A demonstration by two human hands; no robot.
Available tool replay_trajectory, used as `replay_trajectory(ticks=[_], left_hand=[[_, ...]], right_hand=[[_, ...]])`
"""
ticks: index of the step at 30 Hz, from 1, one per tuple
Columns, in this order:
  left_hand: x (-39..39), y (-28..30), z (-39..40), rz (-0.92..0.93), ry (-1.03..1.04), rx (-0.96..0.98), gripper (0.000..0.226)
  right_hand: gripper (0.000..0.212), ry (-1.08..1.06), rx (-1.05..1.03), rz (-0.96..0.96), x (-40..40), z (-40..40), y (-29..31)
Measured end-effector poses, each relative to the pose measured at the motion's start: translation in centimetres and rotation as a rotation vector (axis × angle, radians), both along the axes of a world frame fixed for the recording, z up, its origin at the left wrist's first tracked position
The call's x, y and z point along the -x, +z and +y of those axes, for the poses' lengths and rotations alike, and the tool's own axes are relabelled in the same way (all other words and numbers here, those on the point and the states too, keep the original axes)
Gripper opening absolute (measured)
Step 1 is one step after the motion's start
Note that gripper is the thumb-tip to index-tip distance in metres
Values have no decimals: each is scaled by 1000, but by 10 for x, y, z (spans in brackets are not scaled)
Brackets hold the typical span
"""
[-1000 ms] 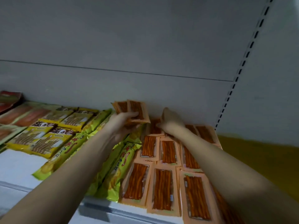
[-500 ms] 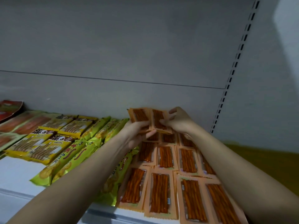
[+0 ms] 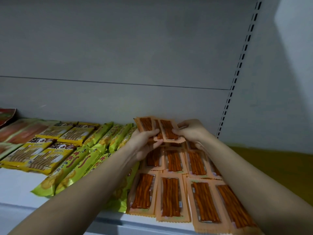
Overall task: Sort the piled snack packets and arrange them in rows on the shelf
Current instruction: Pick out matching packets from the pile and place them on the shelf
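We grip a fan of orange packets point(image 3: 158, 128) in both hands — left hand point(image 3: 144, 145), right hand point(image 3: 192, 131) — long axes pointing away, above the orange rows point(image 3: 171, 197).

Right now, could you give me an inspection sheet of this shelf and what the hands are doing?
Surface: white shelf, bare at front left.
Job's things: orange stick packets in flat rows at right; a fanned bunch of orange packets held above them.
Clutter: green packets lying slantwise; yellow packets and reddish packets further left.
Grippers: left hand and right hand both pinch the bunch.
Cables: nothing seen.
Surroundings: grey back panel, slotted upright.
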State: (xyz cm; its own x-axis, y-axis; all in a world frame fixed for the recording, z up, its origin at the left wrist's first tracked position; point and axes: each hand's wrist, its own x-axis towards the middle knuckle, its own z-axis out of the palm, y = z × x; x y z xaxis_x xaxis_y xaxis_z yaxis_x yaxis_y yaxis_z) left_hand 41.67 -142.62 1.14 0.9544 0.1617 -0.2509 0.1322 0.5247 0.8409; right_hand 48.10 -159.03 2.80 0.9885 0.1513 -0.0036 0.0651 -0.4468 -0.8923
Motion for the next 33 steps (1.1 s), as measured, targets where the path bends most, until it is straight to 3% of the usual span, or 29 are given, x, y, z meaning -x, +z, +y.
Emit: replay_trajectory(ticks=[3,6,11,15,17,20,23,27,33], left_hand=[[2,3,8,18,50,14,27],[2,6,17,33,75,30,32],[1,10,22,40,74,56,34],[-3,12,19,42,61,40,34],[-4,13,17,39,58,27,31],[-7,15,14,39,42,6,28],[-12,16,4,29,31,-22,24],[-16,17,-16,1,-39,-48,26],[-23,12,-26,16,-80,66,16]], right_hand=[[19,-83,-11,24,-12,-9,-3],[27,-187,103,17,-23,-16,-9],[18,-203,225,44,-31,-4,-23],[15,-141,613,-123,-30,7,-31],[14,-151,698,-213,-30,8,-29],[13,-98,422,-269,-28,4,-13],[30,59,104,-123,-11,2,10],[45,132,21,-82,0,-2,13],[35,-107,-11,-74,-16,-45,7]])
